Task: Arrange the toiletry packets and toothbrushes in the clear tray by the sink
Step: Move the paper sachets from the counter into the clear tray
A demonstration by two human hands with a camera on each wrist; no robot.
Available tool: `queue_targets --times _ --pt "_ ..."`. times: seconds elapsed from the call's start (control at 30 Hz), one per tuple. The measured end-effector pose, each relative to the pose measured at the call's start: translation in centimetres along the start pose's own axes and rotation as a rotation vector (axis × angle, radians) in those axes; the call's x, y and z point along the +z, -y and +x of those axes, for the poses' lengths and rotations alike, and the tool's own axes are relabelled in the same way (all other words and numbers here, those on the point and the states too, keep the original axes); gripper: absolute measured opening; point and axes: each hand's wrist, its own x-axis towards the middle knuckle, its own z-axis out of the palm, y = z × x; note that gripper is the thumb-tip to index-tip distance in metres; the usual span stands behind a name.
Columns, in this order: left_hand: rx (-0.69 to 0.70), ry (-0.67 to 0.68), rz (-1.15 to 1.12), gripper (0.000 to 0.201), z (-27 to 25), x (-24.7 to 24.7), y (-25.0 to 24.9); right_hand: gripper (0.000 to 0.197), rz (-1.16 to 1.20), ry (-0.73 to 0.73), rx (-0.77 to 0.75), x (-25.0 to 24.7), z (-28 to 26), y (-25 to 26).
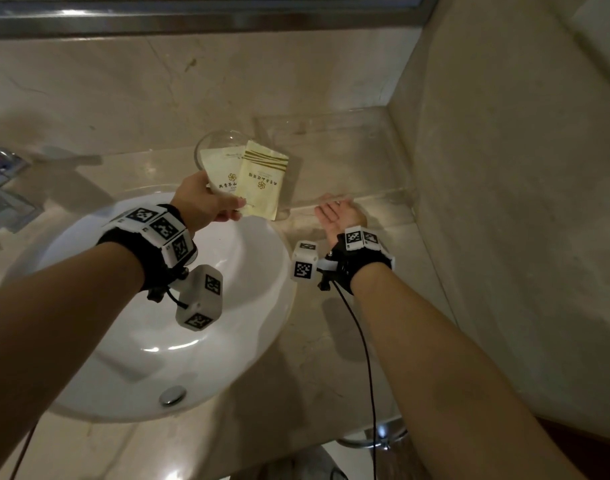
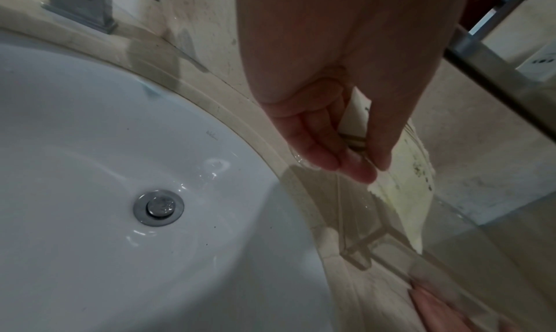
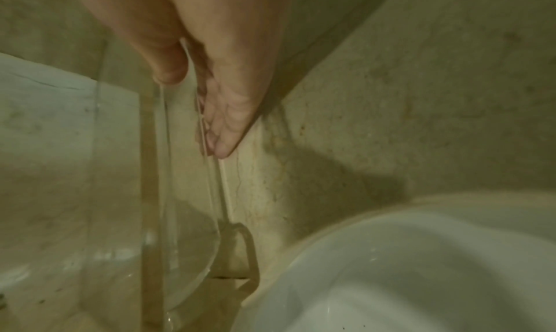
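Note:
My left hand (image 1: 224, 206) grips a tilted clear glass (image 1: 206, 147) above the counter, just left of the tray. Two pale yellow toiletry packets (image 1: 262, 178) stick out of the glass toward the tray's left end. In the left wrist view my fingers (image 2: 328, 151) curl round the glass, and a packet (image 2: 403, 199) hangs past them. The clear tray (image 1: 383, 133) sits in the counter's back right corner with nothing showing inside it. My right hand (image 1: 334, 211) pinches its front wall, thumb (image 3: 168, 70) on one side and fingers (image 3: 224, 132) on the other. No toothbrushes are in view.
A white round sink (image 1: 151, 341) with a metal drain (image 1: 172, 395) lies below my left arm. A chrome faucet (image 1: 2, 185) stands at the far left. A stone wall (image 1: 504, 168) closes off the right side of the tray.

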Motion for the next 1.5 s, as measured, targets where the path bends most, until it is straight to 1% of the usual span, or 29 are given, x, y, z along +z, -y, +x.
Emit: queue_targets --times 0.13,0.2,0.27,0.33,0.43,0.53,0.67,0.77,0.83,0.93,1.07,1.13,1.2,1.33,1.43,1.47,1.5 --pt "0.008 0.011 0.011 0.032 -0.2 0.3 -0.1 0.048 0.000 -0.048 0.031 0.2 -0.3 0.8" --pt "0.010 0.016 -0.002 0.030 -0.3 0.4 -0.2 0.046 -0.031 -0.073 0.020 0.1 -0.8 0.9" --pt "0.018 0.022 -0.013 0.024 -0.5 0.6 -0.4 0.045 -0.082 -0.104 0.011 0.0 -1.4 0.9" --pt "0.025 0.026 -0.007 0.021 -0.6 0.7 -0.5 0.045 -0.083 -0.116 0.017 -0.4 -1.6 0.9" --pt "0.031 0.046 0.002 0.024 -0.9 0.6 -0.6 0.045 -0.093 -0.133 0.006 -1.3 -2.3 0.5" --pt "0.034 0.053 0.005 0.027 -1.3 0.5 -0.8 0.041 -0.131 -0.155 -0.028 -2.6 -3.5 -0.2" --pt "0.055 0.076 0.043 0.032 -1.8 0.6 -1.4 0.041 -0.173 -0.166 -0.036 -4.8 -5.1 -0.4" --pt "0.071 0.101 0.059 0.030 -2.5 1.2 -1.8 0.040 -0.189 -0.215 -0.039 -6.1 -6.1 -0.8" --pt "0.074 0.121 0.049 0.028 -3.0 1.6 -1.9 0.039 -0.185 -0.221 -0.048 -6.6 -6.7 -1.3" --pt "0.087 0.152 0.053 0.032 -3.6 1.8 -1.8 0.036 -0.196 -0.214 -0.042 -7.4 -7.4 -1.8" --pt "0.095 0.169 0.063 0.034 -3.9 1.5 -1.5 0.028 -0.282 -0.208 -0.014 -7.9 -8.1 -1.9" --pt "0.092 0.171 0.070 0.034 -4.0 1.3 -1.4 0.029 -0.310 -0.247 -0.014 -8.1 -8.0 -1.6" --pt "0.088 0.174 0.076 0.033 -4.1 1.1 -1.4 0.037 -0.430 -0.285 -0.025 -8.5 -7.4 -1.4" --pt "0.104 0.184 0.079 0.031 -4.2 1.0 -1.7 0.039 -0.814 -0.317 -0.037 -9.1 -7.0 -1.7" --pt "0.107 0.199 0.068 0.030 -4.2 1.3 -2.0 0.042 -1.054 -0.429 -0.086 -8.9 -7.5 -0.9" --pt "0.104 0.204 0.065 0.031 -4.1 1.4 -2.1 0.041 -1.103 -0.479 -0.108 -8.4 -7.8 -0.5" --pt "0.099 0.209 0.068 0.032 -4.1 1.4 -2.1 0.038 -1.110 -0.493 -0.150 -7.9 -7.9 -0.2"
